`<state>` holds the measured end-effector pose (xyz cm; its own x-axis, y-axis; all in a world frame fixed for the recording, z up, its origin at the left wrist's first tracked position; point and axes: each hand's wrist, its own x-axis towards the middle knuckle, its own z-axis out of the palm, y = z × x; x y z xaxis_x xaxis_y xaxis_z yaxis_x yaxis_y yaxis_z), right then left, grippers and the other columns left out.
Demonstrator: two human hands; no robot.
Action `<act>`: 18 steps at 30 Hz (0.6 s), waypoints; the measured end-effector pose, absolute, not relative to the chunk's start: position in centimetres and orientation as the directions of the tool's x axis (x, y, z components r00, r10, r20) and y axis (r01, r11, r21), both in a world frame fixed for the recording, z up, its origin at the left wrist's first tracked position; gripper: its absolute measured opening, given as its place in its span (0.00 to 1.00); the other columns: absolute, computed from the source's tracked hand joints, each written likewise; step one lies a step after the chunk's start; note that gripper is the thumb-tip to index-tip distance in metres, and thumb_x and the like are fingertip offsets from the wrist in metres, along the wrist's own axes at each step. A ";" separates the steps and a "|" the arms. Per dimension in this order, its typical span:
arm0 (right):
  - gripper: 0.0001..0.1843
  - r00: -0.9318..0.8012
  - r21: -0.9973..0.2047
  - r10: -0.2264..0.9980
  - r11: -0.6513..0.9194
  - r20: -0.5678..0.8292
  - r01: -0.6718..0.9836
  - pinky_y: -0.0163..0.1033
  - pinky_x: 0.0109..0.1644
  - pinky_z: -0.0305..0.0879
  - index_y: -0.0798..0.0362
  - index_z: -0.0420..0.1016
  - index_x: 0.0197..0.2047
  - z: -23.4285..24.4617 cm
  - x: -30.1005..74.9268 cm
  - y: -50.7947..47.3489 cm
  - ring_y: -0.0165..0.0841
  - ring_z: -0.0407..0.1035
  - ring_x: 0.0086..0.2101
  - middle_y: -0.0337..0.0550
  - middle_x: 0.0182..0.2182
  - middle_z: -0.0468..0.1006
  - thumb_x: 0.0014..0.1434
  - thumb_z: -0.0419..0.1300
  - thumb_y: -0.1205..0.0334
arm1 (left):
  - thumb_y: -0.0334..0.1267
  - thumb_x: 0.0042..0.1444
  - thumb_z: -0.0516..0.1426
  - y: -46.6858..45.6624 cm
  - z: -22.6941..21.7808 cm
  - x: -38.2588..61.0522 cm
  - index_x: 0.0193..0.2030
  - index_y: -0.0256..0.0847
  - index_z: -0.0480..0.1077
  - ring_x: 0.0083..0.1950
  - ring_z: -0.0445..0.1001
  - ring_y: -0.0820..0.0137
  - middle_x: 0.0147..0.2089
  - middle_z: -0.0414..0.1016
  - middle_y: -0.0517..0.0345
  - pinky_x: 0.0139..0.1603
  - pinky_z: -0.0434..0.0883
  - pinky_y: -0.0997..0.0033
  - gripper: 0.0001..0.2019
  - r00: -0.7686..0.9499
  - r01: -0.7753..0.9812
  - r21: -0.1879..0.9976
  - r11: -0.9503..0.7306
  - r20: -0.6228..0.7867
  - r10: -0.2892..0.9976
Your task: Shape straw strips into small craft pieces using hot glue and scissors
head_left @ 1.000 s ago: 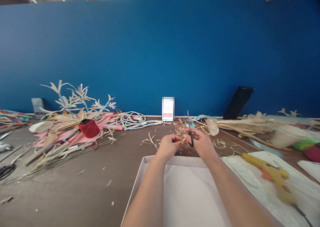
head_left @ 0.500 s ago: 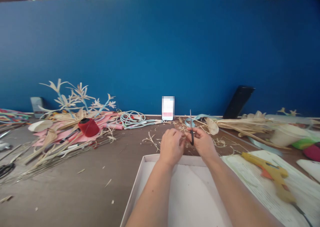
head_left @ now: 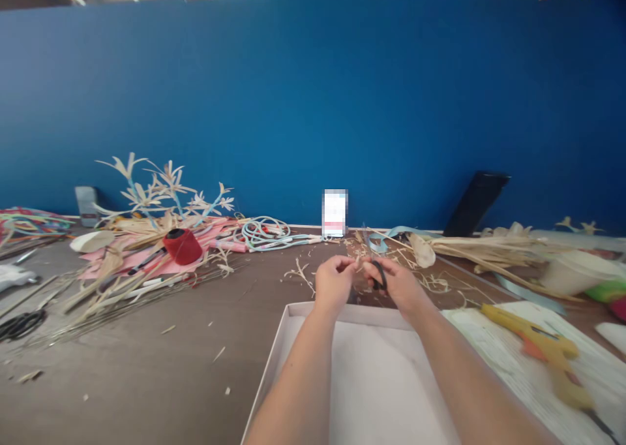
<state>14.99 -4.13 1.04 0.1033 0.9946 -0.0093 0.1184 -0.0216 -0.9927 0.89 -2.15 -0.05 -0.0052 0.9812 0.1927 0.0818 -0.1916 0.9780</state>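
Observation:
My two hands meet just beyond the far rim of a shallow white box [head_left: 293, 327] on the brown table. My right hand [head_left: 398, 282] is closed around the black handles of small scissors [head_left: 379, 274]; the blades are not clearly visible. My left hand [head_left: 334, 280] is pinched on a small pale sliver of dried straw at the scissors. Straw scraps [head_left: 298, 272] lie on the table around both hands.
A yellow glue gun [head_left: 542, 350] lies on paper at the right. Dried husk bundles [head_left: 484, 249] lie behind it. A red spool [head_left: 182, 246], straw flowers [head_left: 161, 194] and pink sheets sit at the left, light-blue cord [head_left: 259, 231] in the middle, black scissors [head_left: 19, 324] far left.
The scissors pointed upward before; now they are tipped down into my right hand. Both hands stay together near the box's far rim. The view shifted slightly.

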 end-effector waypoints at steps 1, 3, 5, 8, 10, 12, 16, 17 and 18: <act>0.28 0.045 -0.992 0.998 -0.043 -0.038 0.120 0.33 0.25 0.57 0.51 0.73 0.48 1.1 14.9 -4.3 0.31 0.67 0.27 0.40 0.28 0.75 0.44 0.65 0.48 | 0.41 0.47 0.59 -2.0 0.0 0.8 0.31 0.39 0.74 0.28 0.66 0.73 0.27 0.72 0.57 0.32 0.62 0.74 0.08 -0.013 -0.007 0.991 -0.132 0.131 0.991; 0.28 -0.068 -0.987 0.995 -0.068 -0.078 0.142 0.34 0.28 0.59 0.52 0.73 0.48 1.2 14.8 -4.6 0.31 0.67 0.28 0.40 0.26 0.74 0.45 0.65 0.48 | 0.42 0.46 0.60 -1.8 0.2 0.5 0.32 0.37 0.74 0.25 0.62 0.76 0.25 0.71 0.59 0.29 0.60 0.76 0.11 -0.012 -0.143 0.988 -0.062 0.061 0.998; 0.28 -0.148 -0.986 0.985 -0.066 -0.089 0.155 0.35 0.31 0.61 0.53 0.73 0.50 1.3 14.7 -4.9 0.30 0.66 0.27 0.39 0.24 0.73 0.47 0.64 0.48 | 0.42 0.45 0.60 -1.7 0.4 0.3 0.32 0.35 0.74 0.23 0.59 0.79 0.23 0.68 0.60 0.26 0.58 0.77 0.11 -0.010 -0.231 0.972 -0.031 0.029 1.000; 0.29 -0.179 -0.986 0.980 -0.059 -0.087 0.155 0.35 0.31 0.60 0.55 0.72 0.51 1.5 14.6 -5.1 0.30 0.66 0.27 0.39 0.23 0.71 0.49 0.63 0.48 | 0.42 0.44 0.60 -1.8 0.6 0.3 0.30 0.35 0.74 0.21 0.56 0.80 0.21 0.65 0.62 0.24 0.55 0.78 0.11 -0.018 -0.289 0.957 -0.003 -0.002 1.000; 0.29 -0.182 -0.985 0.979 -0.067 -0.095 0.156 0.35 0.32 0.60 0.55 0.72 0.51 1.5 14.7 -5.1 0.30 0.65 0.27 0.39 0.23 0.72 0.48 0.64 0.48 | 0.42 0.43 0.61 -1.9 0.6 0.3 0.29 0.35 0.73 0.21 0.55 0.81 0.20 0.64 0.63 0.23 0.54 0.78 0.11 -0.029 -0.302 0.953 0.005 -0.015 0.999; 0.29 -0.183 -0.985 0.978 -0.075 -0.103 0.153 0.35 0.33 0.61 0.55 0.72 0.51 1.4 14.8 -5.0 0.29 0.65 0.27 0.39 0.24 0.72 0.48 0.64 0.49 | 0.41 0.42 0.61 -1.9 0.5 0.3 0.29 0.35 0.73 0.21 0.55 0.81 0.20 0.63 0.63 0.23 0.54 0.78 0.11 -0.033 -0.306 0.952 0.006 -0.017 0.999; 0.30 -0.157 -0.987 0.982 -0.078 -0.100 0.142 0.36 0.34 0.61 0.56 0.73 0.50 1.3 14.6 -4.9 0.29 0.63 0.26 0.38 0.23 0.71 0.46 0.66 0.50 | 0.41 0.43 0.61 -1.8 0.5 0.2 0.29 0.34 0.73 0.21 0.55 0.81 0.19 0.62 0.64 0.23 0.54 0.78 0.11 -0.034 -0.304 0.953 0.011 -0.023 0.999; 0.30 -0.151 -0.987 0.984 -0.075 -0.096 0.141 0.36 0.33 0.61 0.57 0.73 0.49 1.3 14.5 -4.9 0.29 0.63 0.26 0.38 0.23 0.71 0.45 0.67 0.51 | 0.41 0.42 0.61 -1.7 0.5 0.1 0.28 0.34 0.73 0.20 0.55 0.81 0.19 0.62 0.64 0.22 0.54 0.78 0.11 -0.035 -0.303 0.953 0.013 -0.025 0.999; 0.30 -0.147 -0.987 0.985 -0.072 -0.093 0.142 0.36 0.33 0.61 0.57 0.74 0.48 1.3 14.5 -4.9 0.28 0.63 0.25 0.38 0.23 0.71 0.44 0.67 0.51 | 0.41 0.42 0.61 -1.7 0.5 0.1 0.28 0.34 0.73 0.20 0.55 0.81 0.18 0.62 0.64 0.22 0.54 0.78 0.11 -0.037 -0.304 0.953 0.013 -0.026 0.999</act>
